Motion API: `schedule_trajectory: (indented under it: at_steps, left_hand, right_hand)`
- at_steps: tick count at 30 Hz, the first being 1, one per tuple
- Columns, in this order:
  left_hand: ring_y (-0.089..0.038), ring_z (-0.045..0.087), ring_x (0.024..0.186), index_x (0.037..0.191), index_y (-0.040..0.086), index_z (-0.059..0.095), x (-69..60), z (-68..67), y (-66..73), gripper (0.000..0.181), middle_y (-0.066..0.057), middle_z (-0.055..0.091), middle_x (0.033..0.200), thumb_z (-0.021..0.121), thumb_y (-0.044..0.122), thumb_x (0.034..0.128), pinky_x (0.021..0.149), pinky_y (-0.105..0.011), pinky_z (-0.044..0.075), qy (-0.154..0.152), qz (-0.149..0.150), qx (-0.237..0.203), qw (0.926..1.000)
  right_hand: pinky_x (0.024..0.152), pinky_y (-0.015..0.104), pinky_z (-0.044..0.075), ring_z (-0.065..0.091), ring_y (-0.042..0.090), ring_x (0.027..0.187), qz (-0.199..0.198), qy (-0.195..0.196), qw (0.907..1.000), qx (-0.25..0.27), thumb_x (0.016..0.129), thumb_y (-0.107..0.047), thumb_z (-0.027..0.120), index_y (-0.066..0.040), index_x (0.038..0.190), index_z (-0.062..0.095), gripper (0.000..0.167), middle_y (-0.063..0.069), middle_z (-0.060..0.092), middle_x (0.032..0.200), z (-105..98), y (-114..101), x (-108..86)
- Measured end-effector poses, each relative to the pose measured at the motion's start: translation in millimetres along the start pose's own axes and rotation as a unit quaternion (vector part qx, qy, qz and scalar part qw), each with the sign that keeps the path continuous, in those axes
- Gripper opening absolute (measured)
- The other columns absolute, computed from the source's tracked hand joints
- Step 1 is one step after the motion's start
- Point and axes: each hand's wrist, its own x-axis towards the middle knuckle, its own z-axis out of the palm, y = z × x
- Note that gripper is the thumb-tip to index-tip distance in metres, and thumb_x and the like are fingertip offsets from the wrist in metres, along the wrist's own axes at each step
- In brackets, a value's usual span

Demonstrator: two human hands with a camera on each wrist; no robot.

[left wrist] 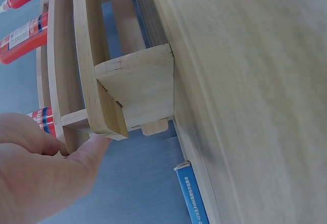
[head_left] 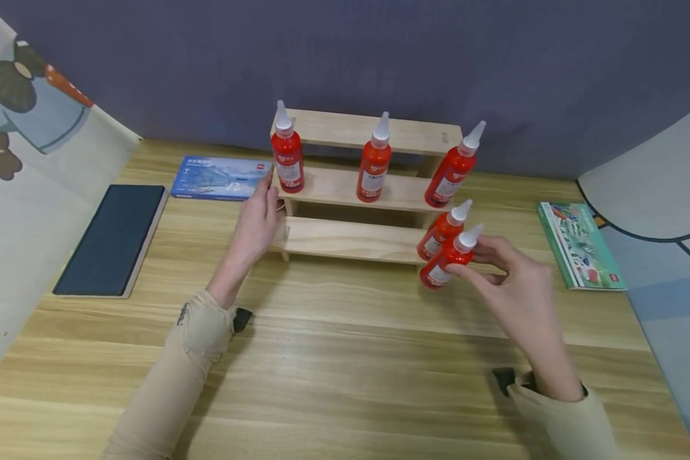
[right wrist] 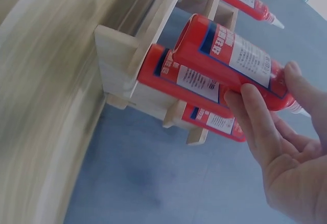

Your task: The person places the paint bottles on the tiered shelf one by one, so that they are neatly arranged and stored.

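A three-step wooden rack (head_left: 351, 237) stands against the dark back wall. My left hand (head_left: 255, 220) grips its left end, thumb and fingers around the end of a step in the left wrist view. Between thumb and fingers, my right hand (head_left: 517, 291) pinches a red squeeze bottle (right wrist: 225, 55) with a white pointed cap, held tilted in front of the rack's right end. Just behind it, another red bottle (head_left: 432, 238) stands on the lowest step. On the middle step are a left bottle (head_left: 288, 163), a middle bottle (head_left: 374, 172) and a right bottle (head_left: 450, 182).
A blue flat box (head_left: 221, 177) lies behind my left hand, partly hidden by it. Farther left is a dark-covered book (head_left: 112, 239). Toward the right edge of the wood-grain table (head_left: 345, 358) lies a green illustrated box or book (head_left: 581, 246). Printed panels flank both sides.
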Motion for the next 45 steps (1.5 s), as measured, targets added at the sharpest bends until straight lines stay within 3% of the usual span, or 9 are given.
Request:
schedule_trajectory:
  at_steps: [17,26,38,45]
  left_hand:
    - [-0.049,0.065,0.125,0.165,-0.010,0.025,0.3,0.2,0.8,0.052,-0.036,0.039,0.160,0.032,0.013,0.1188,0.103,-0.049,0.063,0.002,0.001,-0.005,1.0000]
    - [-0.048,0.066,0.123,0.165,-0.009,0.025,-0.8,-1.1,0.9,0.052,-0.036,0.042,0.159,0.032,0.014,0.1188,0.101,-0.050,0.064,-0.001,0.000,0.009,1.0000]
    - [-0.050,0.064,0.126,0.165,-0.009,0.025,-1.8,-3.9,0.1,0.052,-0.037,0.041,0.159,0.031,0.013,0.1186,0.103,-0.051,0.062,0.002,-0.006,-0.006,1.0000]
    - [-0.049,0.069,0.118,0.164,-0.009,0.027,-1.1,0.4,-0.7,0.051,-0.037,0.043,0.157,0.033,0.013,0.1185,0.100,-0.051,0.064,0.006,0.002,0.007,1.0000]
  right_hand:
    - [0.072,-0.001,0.052,0.077,0.034,0.099,-0.033,-0.028,0.9988,0.022,0.085,-0.017,0.094,-0.003,0.126,0.074,0.047,0.016,0.078,0.113,22,-18,22.3]
    - [0.071,0.001,0.052,0.076,0.034,0.099,-0.042,-0.019,0.9987,0.021,0.086,-0.018,0.094,0.000,0.128,0.073,0.050,0.017,0.078,0.115,39,-22,25.9]
    - [0.065,0.012,0.053,0.077,0.029,0.097,-0.073,-0.004,0.9960,0.051,0.085,-0.016,0.094,-0.001,0.128,0.074,0.050,0.012,0.079,0.116,65,-35,39.7]
    - [0.074,0.033,0.070,0.076,0.027,0.104,-0.072,-0.013,0.9945,0.074,0.084,-0.014,0.094,0.000,0.130,0.072,0.053,0.013,0.077,0.122,74,-38,43.0]
